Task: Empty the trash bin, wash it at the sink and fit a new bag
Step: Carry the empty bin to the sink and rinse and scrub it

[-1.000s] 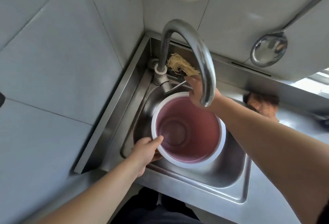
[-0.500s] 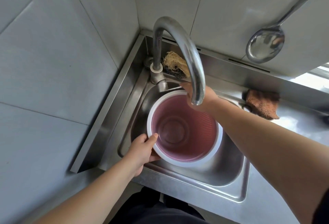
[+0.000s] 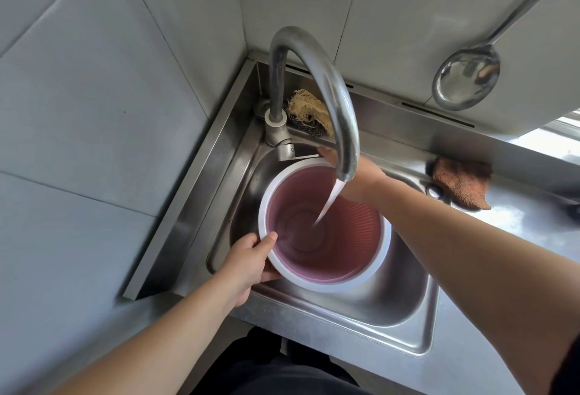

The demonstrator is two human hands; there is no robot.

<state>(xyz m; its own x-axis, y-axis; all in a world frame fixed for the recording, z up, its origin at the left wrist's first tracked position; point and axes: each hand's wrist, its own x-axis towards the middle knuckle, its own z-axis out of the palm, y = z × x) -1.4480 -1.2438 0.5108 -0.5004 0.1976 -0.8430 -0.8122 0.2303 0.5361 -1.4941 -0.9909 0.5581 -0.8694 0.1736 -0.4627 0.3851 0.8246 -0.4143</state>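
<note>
Water now runs from the faucet, where a moment ago the spout was dry; the stream falls from the spout's mouth into the bin, and both hands have stayed where they were.

At the bin's 8 o'clock, the left hand has its thumb hooked over the white rim and its fingers curled under the outside, pinching the edge to steady it. At 12 o'clock, just behind the spout, the right hand reaches toward the tap lever; the spout hides its fingers, so I cannot tell whether they are spread or closed on anything.

Out from the hands, the pink trash bin stands upright in the steel sink, mouth up, directly beneath the spout. No bag and no rubbish show inside, only ribbed wall and wet bottom. At 1 o'clock of the faucet base lies a scouring pad; at the sink's 3 o'clock a brown cloth rests on the counter, and a ladle hangs on the wall tiles above.

By my reading, emptying is done and washing has only begun. Rinsing, scrubbing, tipping out the water, drying and fitting a new bag all remain; no fresh bag is in sight.
</note>
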